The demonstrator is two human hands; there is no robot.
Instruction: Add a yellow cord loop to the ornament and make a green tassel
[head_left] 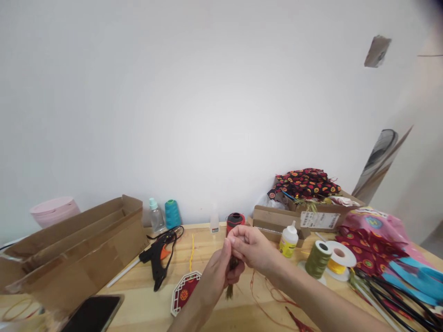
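Observation:
Near the table's middle my left hand [218, 269] is closed around an olive-green tassel [229, 292], its fringe hanging below the fingers. Meeting it at the fingertips, my right hand [252, 246] is closed in a pinch just above the tassel; what it pinches is too small to make out. Partly behind my left forearm lies an octagonal pendant [184, 293] with a white lattice border, red patterned fabric and a yellow cord [192, 251] stretching up from it. Loose reddish thread [258, 299] trails over the wood beside my right forearm. A red spool [235, 220] stands behind the hands.
Left are a long cardboard box [86, 249], a phone [93, 314] and a black glue gun [157, 260]. A teal thread cone [172, 214] stands at the wall. Right are a glue bottle [289, 240], a green spool [318, 259], black-handled scissors [391, 295] and fabric-filled boxes [320, 221].

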